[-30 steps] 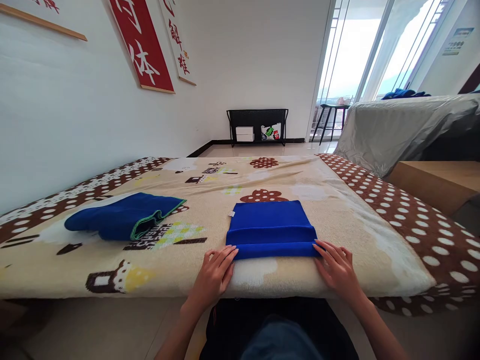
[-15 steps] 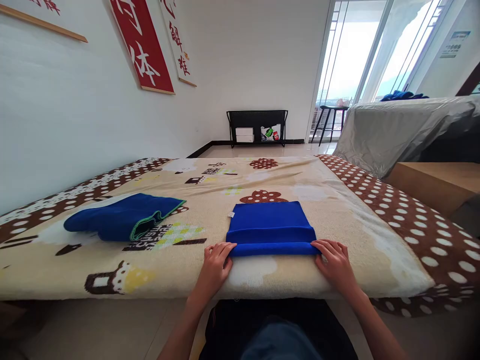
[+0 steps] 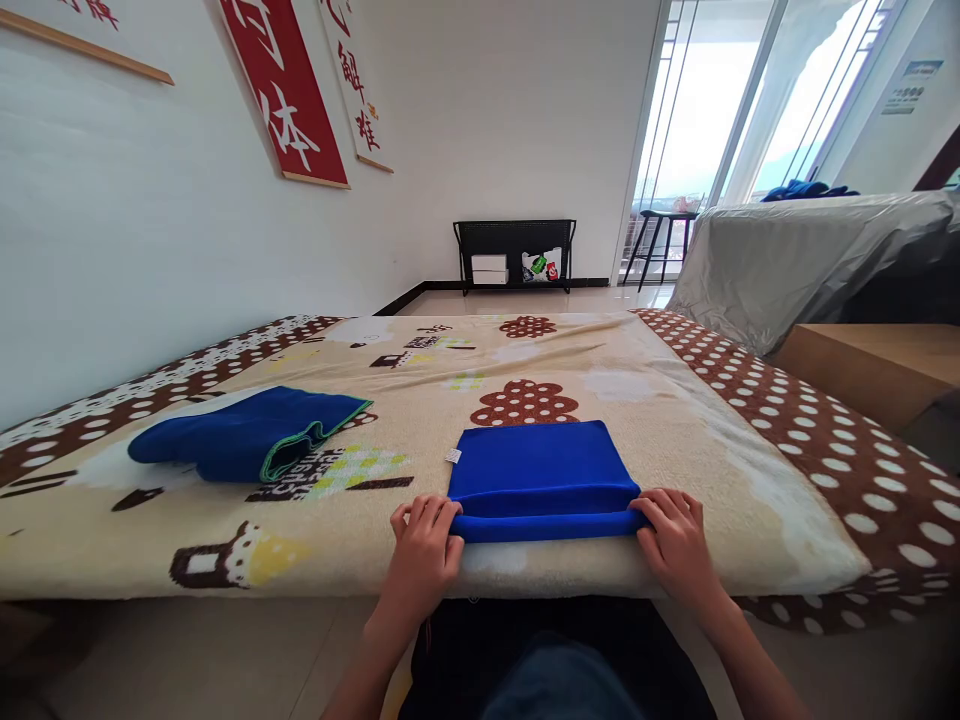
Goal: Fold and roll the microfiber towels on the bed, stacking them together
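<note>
A bright blue cloth (image 3: 536, 462) lies on the patterned blanket (image 3: 337, 550), its near edge folded over into a narrow roll. My left hand (image 3: 426, 540) pinches the left end of that fold, fingers closed on it. At the opposite end, my right hand (image 3: 675, 540) grips the fold's right corner in the same way. A small white tag sticks out from the cloth's left side. To the left rests a darker blue folded cloth (image 3: 240, 432) with green edging, touched by neither hand.
Brown polka-dot borders (image 3: 780, 430) run along the blanket's sides. A cardboard box (image 3: 877, 365) and a plastic-covered piece of furniture (image 3: 810, 250) stand at the right. Against the far wall is a black rack (image 3: 514, 240); a stool (image 3: 660, 245) stands by the window.
Both hands have drawn the bright blue cloth toward me, uncovering more of the brown flower print behind it. The darker blue cloth has stayed put.
</note>
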A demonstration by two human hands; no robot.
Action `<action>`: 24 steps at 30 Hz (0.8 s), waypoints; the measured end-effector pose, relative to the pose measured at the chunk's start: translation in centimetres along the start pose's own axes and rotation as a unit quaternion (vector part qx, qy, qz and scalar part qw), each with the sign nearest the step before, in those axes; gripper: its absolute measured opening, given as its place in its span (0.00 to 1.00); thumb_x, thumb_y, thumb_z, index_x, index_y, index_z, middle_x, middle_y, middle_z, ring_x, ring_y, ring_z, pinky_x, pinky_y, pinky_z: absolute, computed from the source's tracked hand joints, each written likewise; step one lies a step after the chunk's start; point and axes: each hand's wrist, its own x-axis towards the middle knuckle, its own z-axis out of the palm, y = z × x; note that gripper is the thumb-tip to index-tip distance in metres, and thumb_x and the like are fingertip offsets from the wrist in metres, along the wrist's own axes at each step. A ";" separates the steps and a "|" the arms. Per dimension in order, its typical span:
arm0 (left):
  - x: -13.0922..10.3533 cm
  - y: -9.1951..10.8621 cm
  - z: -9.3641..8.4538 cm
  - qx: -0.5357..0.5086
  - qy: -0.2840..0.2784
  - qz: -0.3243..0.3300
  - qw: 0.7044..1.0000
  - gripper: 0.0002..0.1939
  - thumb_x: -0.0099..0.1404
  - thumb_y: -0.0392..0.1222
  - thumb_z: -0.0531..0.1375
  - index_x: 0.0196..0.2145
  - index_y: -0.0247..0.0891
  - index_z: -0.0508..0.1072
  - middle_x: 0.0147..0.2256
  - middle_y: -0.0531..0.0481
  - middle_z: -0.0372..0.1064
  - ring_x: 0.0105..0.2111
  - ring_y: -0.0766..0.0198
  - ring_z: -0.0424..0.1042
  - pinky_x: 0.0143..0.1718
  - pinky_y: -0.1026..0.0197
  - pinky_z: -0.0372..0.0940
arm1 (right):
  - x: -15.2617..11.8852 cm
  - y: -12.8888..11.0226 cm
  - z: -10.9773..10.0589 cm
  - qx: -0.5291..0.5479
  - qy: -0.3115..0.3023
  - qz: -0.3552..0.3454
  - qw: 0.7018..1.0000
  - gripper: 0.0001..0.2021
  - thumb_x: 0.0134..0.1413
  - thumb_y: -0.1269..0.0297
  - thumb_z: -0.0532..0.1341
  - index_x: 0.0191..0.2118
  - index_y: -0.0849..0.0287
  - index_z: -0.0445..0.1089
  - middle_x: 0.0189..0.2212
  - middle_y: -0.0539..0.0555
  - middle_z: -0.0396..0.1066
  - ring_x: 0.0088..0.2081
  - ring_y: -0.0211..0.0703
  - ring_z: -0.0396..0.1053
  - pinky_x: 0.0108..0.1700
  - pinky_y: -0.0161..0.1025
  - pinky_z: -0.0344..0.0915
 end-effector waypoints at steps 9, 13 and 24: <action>1.9 6.7 3.3 -0.040 -0.037 0.151 0.987 0.25 0.66 0.27 0.50 0.59 0.38 0.65 0.56 0.43 0.68 0.58 0.56 0.66 0.59 0.50 0.57 | 2.1 -7.3 2.5 0.050 -0.039 -0.122 0.991 0.20 0.64 0.73 0.52 0.59 0.56 0.66 0.54 0.54 0.71 0.57 0.44 0.66 0.59 0.46 0.55; 2.5 6.6 4.2 -0.054 -0.045 0.147 0.987 0.21 0.72 0.35 0.48 0.60 0.39 0.65 0.56 0.43 0.70 0.56 0.57 0.68 0.59 0.49 0.60 | 2.6 -7.6 3.0 0.045 -0.059 -0.103 0.992 0.18 0.68 0.63 0.52 0.60 0.56 0.65 0.55 0.55 0.71 0.56 0.44 0.67 0.60 0.47 0.55; -0.6 0.4 3.1 0.025 0.030 0.012 0.999 0.17 0.72 0.40 0.51 0.55 0.40 0.70 0.52 0.43 0.73 0.54 0.54 0.70 0.60 0.45 0.51 | 0.3 -1.7 2.9 -0.051 0.011 0.007 0.999 0.17 0.69 0.57 0.52 0.54 0.58 0.69 0.51 0.57 0.74 0.54 0.49 0.69 0.61 0.52 0.48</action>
